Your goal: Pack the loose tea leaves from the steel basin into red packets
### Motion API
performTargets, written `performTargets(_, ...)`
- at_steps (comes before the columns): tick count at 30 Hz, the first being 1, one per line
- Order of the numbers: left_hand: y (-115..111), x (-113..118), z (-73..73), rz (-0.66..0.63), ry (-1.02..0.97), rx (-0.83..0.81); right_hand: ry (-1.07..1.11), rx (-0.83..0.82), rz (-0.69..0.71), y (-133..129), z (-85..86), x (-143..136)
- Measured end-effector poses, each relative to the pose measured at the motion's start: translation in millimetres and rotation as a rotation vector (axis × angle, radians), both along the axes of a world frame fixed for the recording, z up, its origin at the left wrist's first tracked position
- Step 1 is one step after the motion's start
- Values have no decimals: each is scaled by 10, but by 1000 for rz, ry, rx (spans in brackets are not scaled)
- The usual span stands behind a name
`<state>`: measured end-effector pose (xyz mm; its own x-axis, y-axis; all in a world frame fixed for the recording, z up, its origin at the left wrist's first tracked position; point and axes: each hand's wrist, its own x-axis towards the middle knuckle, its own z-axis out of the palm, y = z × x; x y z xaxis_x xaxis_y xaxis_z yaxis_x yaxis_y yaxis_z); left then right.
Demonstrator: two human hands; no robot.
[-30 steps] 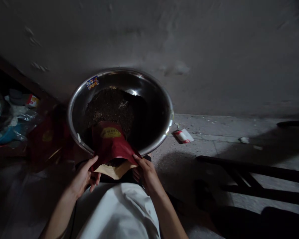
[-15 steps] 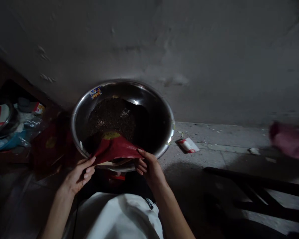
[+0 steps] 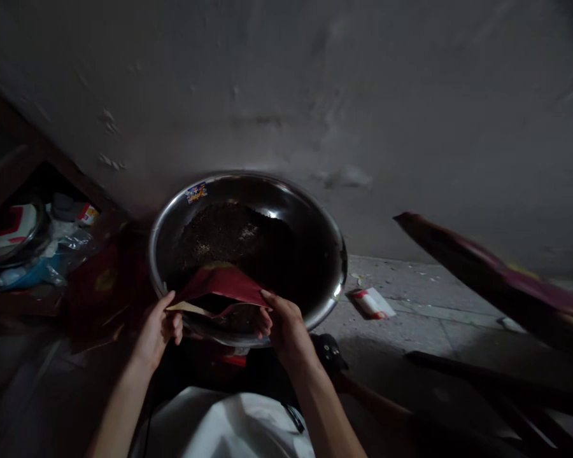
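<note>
Nearest, bottom ctr of frame: white cloth (image 3: 248,429) over the wearer's lap, w/ a dark shoe (image 3: 331,353) just R of it, a bit higher up.

Above the lap, L hand (image 3: 158,327) is mostly closed: thumb & curled fingers pinch the L corner of the red bag (image 3: 232,283). R hand (image 3: 286,321) is part-closed, thumb on top of the bag's R corner, fingers bent in below. Hands are well apart, w/ the bag's mouth stretched btwn them, gaping a bit toward the wearer; pale inner lining shows at L. Bag sits lower ctr, over the near side of the steel basin (image 3: 153,254); can't tell if it touches the rim.

In the basin, beyond the bag: heap of dark crumbly stuff (image 3: 224,232), mostly L & ctr. Colorful sticker (image 3: 196,192) on the inner wall, upper L.

Lower R: dark bars (image 3: 477,372), w/ a blurry maroon packet (image 3: 496,267) above. Red/white wrapper (image 3: 376,303) on the floor (image 3: 415,324), just R of basin.

L side: dark-red bag (image 3: 106,280), then clear plastic (image 3: 74,245) & a blue item (image 3: 33,270). Farthest, across the top: gray wall (image 3: 410,114).
</note>
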<state>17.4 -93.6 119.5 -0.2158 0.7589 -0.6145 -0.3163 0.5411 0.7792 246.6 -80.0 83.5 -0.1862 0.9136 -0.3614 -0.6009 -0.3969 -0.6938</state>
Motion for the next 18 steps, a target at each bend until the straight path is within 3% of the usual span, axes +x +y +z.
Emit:
performTargets(4,-39,-89,-49,-41,497,440,57,-1,-17,42,40,-78)
performTargets(6,-75,-132,-27,-230,756,620,79,-5,-47,58,62,-110)
performTargets(9,-95,-173,43,-609,1041,693,103,4,-82,72,80,-170)
performTargets(14,72,-253,148,-825,1231,836,94,-16,-96,71,42,-262)
performTargets(18,226,-327,235,-1067,1328,1005,64,-23,-121,69,-2,-257)
